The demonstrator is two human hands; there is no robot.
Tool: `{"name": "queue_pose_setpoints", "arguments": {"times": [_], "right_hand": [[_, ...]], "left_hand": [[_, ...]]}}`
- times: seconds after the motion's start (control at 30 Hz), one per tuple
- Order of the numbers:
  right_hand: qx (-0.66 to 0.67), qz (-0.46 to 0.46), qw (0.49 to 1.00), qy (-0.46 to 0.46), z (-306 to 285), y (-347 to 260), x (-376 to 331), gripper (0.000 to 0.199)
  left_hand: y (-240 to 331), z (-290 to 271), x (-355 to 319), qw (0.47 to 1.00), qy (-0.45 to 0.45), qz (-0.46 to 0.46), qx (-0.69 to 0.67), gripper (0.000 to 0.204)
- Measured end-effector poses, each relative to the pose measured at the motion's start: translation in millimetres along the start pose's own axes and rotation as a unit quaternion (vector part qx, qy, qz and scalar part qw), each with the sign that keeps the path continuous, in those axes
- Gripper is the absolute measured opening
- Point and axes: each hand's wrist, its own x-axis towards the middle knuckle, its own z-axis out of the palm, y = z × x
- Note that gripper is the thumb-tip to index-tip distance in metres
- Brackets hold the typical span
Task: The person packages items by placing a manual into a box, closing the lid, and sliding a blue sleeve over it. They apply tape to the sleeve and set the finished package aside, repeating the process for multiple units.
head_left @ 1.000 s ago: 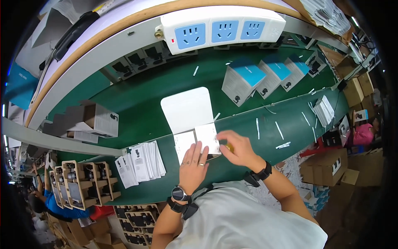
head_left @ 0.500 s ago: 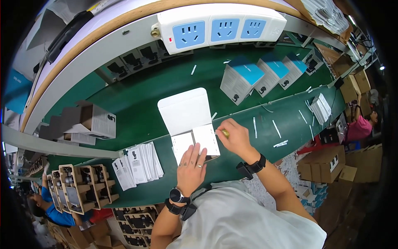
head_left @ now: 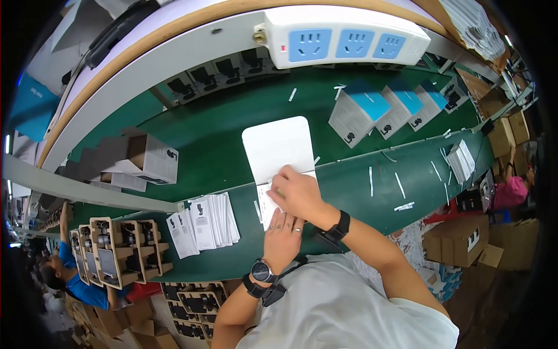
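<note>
A white carton (head_left: 278, 145) stands on the green bench in front of me, its lid flap raised and leaning away. My left hand (head_left: 283, 239) lies on the near side of the carton with its fingers stretched out flat. Over the carton's white inner flaps reaches my right hand (head_left: 297, 196), its fingers curled and pinched near the left part. Something small and yellowish shows between those fingers, mostly hidden. The right hand and wrist cover much of the carton's right half.
Left of the carton lies a stack of printed leaflets (head_left: 209, 224). Beige trays with black parts (head_left: 113, 253) stand further left. Grey-and-blue boxes (head_left: 360, 110) stand behind right, and paper strips (head_left: 400, 185) litter the bench. A power strip (head_left: 349, 41) hangs above.
My right hand has moved left from the carton's right edge to over its inner flaps. The left hand stays on the near side. The whole view has shifted slightly.
</note>
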Motion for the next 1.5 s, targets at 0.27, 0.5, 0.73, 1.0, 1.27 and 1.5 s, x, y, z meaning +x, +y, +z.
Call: {"name": "queue_pose_setpoints", "arguments": {"times": [0.27,0.5,0.73,1.0,1.27,1.5], "right_hand": [[0.321,-0.045,0.946,-0.022,8,3,9,0.017],[0.624,0.283,0.728,-0.043,-89,93,83,0.101],[0.12,-0.14,0.959,-0.218,-81,15,22,0.022],[0.116,-0.224,0.954,-0.162,-77,11,-2,0.019],[0.778,0.014,0.619,-0.109,-91,73,-6,0.027],[0.096,0.049,0.992,0.069,-97,80,-71,0.063]], "left_hand": [[-4,0,-2,0.998,-0.054,-0.031,-0.033,0.055],[-2,-25,12,0.999,-0.047,0.009,-0.019,0.069],[-36,-33,5,0.922,-0.096,-0.141,-0.348,0.043],[-35,-9,0,0.894,0.113,-0.116,-0.418,0.033],[-35,16,4,0.858,0.267,-0.097,-0.429,0.053],[-46,0,4,0.92,0.201,-0.107,-0.318,0.07]]}}
